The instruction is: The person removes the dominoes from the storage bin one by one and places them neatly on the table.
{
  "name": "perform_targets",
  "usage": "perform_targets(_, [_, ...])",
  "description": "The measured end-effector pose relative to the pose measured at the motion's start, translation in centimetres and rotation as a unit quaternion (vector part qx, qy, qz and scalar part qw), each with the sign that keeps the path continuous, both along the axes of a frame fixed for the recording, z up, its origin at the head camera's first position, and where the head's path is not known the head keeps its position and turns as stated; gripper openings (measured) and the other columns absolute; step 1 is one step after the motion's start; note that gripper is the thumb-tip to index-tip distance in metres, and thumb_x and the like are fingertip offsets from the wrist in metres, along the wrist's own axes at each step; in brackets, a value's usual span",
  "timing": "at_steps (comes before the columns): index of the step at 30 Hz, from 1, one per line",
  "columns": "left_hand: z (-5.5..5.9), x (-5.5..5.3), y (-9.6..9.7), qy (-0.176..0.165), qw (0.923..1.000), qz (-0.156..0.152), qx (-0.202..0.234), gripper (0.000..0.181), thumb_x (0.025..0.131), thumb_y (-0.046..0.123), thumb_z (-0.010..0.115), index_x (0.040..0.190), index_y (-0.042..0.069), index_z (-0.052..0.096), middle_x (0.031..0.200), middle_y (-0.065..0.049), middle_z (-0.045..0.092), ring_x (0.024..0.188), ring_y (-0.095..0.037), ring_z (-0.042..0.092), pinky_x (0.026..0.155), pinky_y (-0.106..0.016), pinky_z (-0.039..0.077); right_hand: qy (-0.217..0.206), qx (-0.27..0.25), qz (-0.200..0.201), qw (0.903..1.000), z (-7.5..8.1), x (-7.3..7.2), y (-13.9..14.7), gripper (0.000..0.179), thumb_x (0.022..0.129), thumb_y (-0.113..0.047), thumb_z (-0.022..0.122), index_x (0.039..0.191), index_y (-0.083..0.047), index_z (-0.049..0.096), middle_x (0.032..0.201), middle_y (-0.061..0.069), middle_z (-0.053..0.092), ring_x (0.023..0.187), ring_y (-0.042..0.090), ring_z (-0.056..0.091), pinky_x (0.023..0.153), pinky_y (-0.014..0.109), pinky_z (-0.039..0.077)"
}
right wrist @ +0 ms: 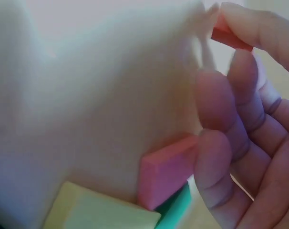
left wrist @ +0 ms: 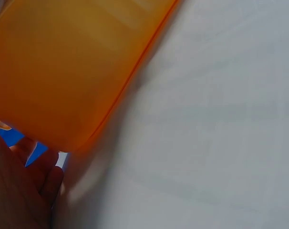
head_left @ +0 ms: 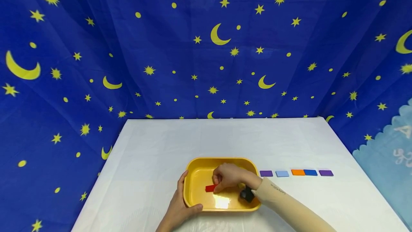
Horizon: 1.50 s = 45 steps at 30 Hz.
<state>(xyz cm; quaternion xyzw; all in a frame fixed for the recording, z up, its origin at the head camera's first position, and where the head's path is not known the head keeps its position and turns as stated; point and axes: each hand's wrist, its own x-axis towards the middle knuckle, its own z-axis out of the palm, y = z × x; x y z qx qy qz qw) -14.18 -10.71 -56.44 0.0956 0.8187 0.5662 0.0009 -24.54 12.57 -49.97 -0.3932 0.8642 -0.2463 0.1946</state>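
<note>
A yellow tub (head_left: 222, 209) stands on the white table. My left hand (head_left: 181, 203) grips its left end, thumb at the front corner and fingers along the left side. The tub's wall (left wrist: 73, 81) looks orange in the left wrist view, with the left hand (left wrist: 27, 186) at its corner. Inside the tub, my right hand (head_left: 230, 175) pinches a red block (head_left: 210, 188) between thumb and forefinger. In the right wrist view, a pink block (right wrist: 166, 171), a green block (right wrist: 177, 208) and a pale yellow block (right wrist: 101, 210) lie below the right hand (right wrist: 254, 124).
Right of the tub a row of flat blocks lies on the table (head_left: 154, 142): purple (head_left: 266, 173), light blue (head_left: 282, 173), orange (head_left: 298, 172), dark blue (head_left: 310, 172) and another purple (head_left: 326, 173). The orange and dark blue ones sit end to end. A blue star-patterned curtain (head_left: 193, 56) hangs behind.
</note>
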Motion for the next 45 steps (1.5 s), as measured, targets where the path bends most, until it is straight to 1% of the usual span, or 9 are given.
perform_targets(7, [0.0, -0.1, 0.1, 0.001, 0.9999, 0.000, 0.013, 0.110, 0.066, 0.030, 0.084, 0.150, 0.034, 0.013, 0.142, -0.018, 0.037, 0.116, -0.026, 0.048, 0.088, -0.038, 0.042, -0.038, -0.072, -0.053, 0.9953, 1.4, -0.1, 1.8, 0.020, 0.078, -0.027, 0.080, 0.074, -0.020, 0.062, 0.060, -0.011, 0.051, 0.052, 0.003, 0.044, 0.051, 0.020, 0.036])
perform_targets(11, [0.0, -0.1, 0.1, 0.001, 0.9999, -0.001, 0.014, 0.111, 0.066, 0.030, 0.084, 0.150, 0.034, 0.013, 0.143, -0.017, 0.037, 0.115, -0.026, 0.049, 0.087, -0.037, 0.043, -0.080, -0.135, -0.091, 0.9834, 2.3, 0.1, 3.9, 0.015, 0.081, -0.020, 0.076, 0.078, -0.014, 0.063, 0.059, -0.006, 0.052, 0.052, 0.012, 0.049, 0.050, 0.022, 0.039])
perform_targets(15, [0.0, -0.1, 0.1, -0.002, 0.9999, -0.002, 0.013, 0.110, 0.066, 0.030, 0.083, 0.150, 0.035, 0.013, 0.142, -0.017, 0.037, 0.113, -0.026, 0.049, 0.084, -0.038, 0.044, -0.127, -0.180, -0.156, 0.9628, 3.0, 0.4, 6.6, 0.015, 0.084, -0.020, 0.074, 0.083, -0.009, 0.064, 0.064, 0.006, 0.057, 0.052, 0.020, 0.051, 0.048, 0.025, 0.042])
perform_targets(18, [0.0, -0.1, 0.1, -0.001, 1.0000, -0.002, 0.010, 0.110, 0.066, 0.031, 0.083, 0.150, 0.035, 0.012, 0.142, -0.018, 0.037, 0.114, -0.027, 0.049, 0.084, -0.041, 0.043, -0.137, -0.203, -0.206, 0.9473, 3.5, 0.7, 8.9, 0.020, 0.085, -0.023, 0.073, 0.089, -0.005, 0.065, 0.067, 0.013, 0.057, 0.052, 0.021, 0.050, 0.048, 0.028, 0.045])
perform_targets(25, [0.1, -0.3, 0.1, 0.005, 0.9999, -0.003, 0.009, 0.110, 0.066, 0.032, 0.083, 0.150, 0.035, 0.012, 0.143, -0.016, 0.037, 0.115, -0.026, 0.049, 0.086, -0.041, 0.043, -0.125, -0.204, -0.344, 0.9077, 3.5, 1.8, 14.6, 0.033, 0.084, -0.032, 0.073, 0.096, -0.002, 0.065, 0.063, 0.009, 0.053, 0.051, 0.022, 0.050, 0.051, 0.031, 0.045])
perform_targets(27, [0.1, -0.3, 0.1, 0.006, 0.9999, -0.005, 0.014, 0.109, 0.066, 0.031, 0.082, 0.150, 0.034, 0.012, 0.143, -0.016, 0.037, 0.114, -0.025, 0.049, 0.086, -0.039, 0.043, -0.137, -0.193, -0.365, 0.9006, 3.2, 2.2, 16.1, 0.035, 0.085, -0.032, 0.072, 0.097, 0.000, 0.064, 0.064, 0.009, 0.054, 0.051, 0.019, 0.048, 0.052, 0.032, 0.044])
perform_targets(29, [0.1, -0.2, 0.1, 0.007, 0.9999, -0.006, 0.014, 0.109, 0.066, 0.031, 0.082, 0.150, 0.034, 0.012, 0.143, -0.016, 0.037, 0.114, -0.026, 0.050, 0.086, -0.039, 0.043, -0.153, -0.174, -0.372, 0.8990, 2.7, 2.5, 17.3, 0.036, 0.085, -0.034, 0.072, 0.096, -0.001, 0.064, 0.064, 0.008, 0.053, 0.052, 0.017, 0.046, 0.052, 0.031, 0.043])
perform_targets(36, [0.1, -0.1, -0.1, 0.008, 0.9999, 0.001, 0.009, 0.110, 0.066, 0.032, 0.082, 0.150, 0.034, 0.012, 0.141, -0.017, 0.038, 0.113, -0.026, 0.050, 0.085, -0.041, 0.043, -0.215, -0.121, -0.327, 0.9121, 0.3, 4.1, 18.7, 0.029, 0.085, -0.031, 0.072, 0.089, -0.003, 0.067, 0.064, 0.001, 0.054, 0.052, 0.012, 0.044, 0.049, 0.027, 0.040])
perform_targets(45, [0.0, 0.0, 0.0, -0.001, 0.9997, -0.005, 0.022, 0.109, 0.067, 0.029, 0.082, 0.150, 0.034, 0.012, 0.139, -0.021, 0.039, 0.108, -0.025, 0.052, 0.082, -0.037, 0.045, -0.211, -0.089, -0.339, 0.9125, -1.4, 4.7, 18.3, 0.022, 0.082, -0.026, 0.075, 0.083, -0.006, 0.067, 0.063, 0.001, 0.057, 0.047, 0.010, 0.045, 0.046, 0.024, 0.036])
